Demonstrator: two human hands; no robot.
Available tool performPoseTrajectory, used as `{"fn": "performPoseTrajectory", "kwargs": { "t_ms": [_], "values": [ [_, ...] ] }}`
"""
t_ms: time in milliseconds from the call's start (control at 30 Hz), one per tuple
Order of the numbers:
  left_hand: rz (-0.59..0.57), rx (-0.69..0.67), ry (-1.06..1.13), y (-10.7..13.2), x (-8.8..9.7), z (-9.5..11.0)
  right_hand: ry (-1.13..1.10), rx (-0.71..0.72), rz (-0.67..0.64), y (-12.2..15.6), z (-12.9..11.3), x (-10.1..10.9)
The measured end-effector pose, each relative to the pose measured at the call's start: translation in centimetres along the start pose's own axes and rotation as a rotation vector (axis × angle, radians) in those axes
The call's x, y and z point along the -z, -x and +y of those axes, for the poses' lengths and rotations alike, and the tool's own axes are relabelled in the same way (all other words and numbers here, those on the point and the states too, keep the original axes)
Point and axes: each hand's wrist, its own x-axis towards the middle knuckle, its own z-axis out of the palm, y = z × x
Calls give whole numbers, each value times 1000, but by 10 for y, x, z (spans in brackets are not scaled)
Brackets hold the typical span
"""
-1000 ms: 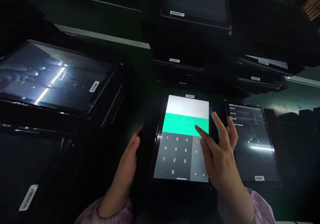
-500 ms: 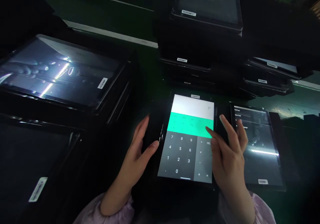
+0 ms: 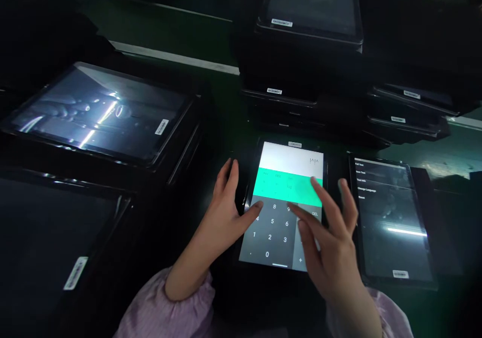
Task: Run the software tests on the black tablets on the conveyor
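Note:
Between my hands lies a lit tablet (image 3: pixel 271 237) with a calculator on its screen. Its white display strip reads "√i√i", and a green function band runs below that. My left hand (image 3: pixel 225 216) is open at the tablet's left side, its thumb over the screen by the top-left number keys. Over the right part of the screen is my right hand (image 3: pixel 331 237), open, with its index fingertip at the 9 key. Whether that fingertip touches the glass I cannot tell. A second tablet (image 3: pixel 391 217), showing a dark text menu, lies just right of my right hand.
A stack of tablets topped by a glossy one (image 3: pixel 101 112) stands at the left. Nearer on that side lies another dark tablet (image 3: pixel 45 237). Beyond the lit one rises a tall stack (image 3: pixel 312 6), with further stacked tablets (image 3: pixel 406 122) at the right.
The display has gone from "√i" to "√i√i". My right index finger has moved left and down to the 9 key. My left thumb has come over the screen.

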Motion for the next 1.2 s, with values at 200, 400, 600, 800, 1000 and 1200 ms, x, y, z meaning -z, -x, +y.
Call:
{"fn": "performPoseTrajectory", "kwargs": {
  "t_ms": [200,400,600,800,1000,1200],
  "values": [
    [32,-8,205,4,6,-3,101,-146,154,2,24,2],
    [55,42,314,9,4,4,90,-92,79,-3,14,-4],
    [59,36,326,9,4,1,119,-130,139,-2,17,-1],
    [156,91,392,6,6,7,118,-97,67,-4,11,-5],
    [252,97,443,-9,9,13,104,-130,107,-3,23,16],
    [224,159,321,-19,8,28,257,-252,163,13,97,66]
  ]
}}
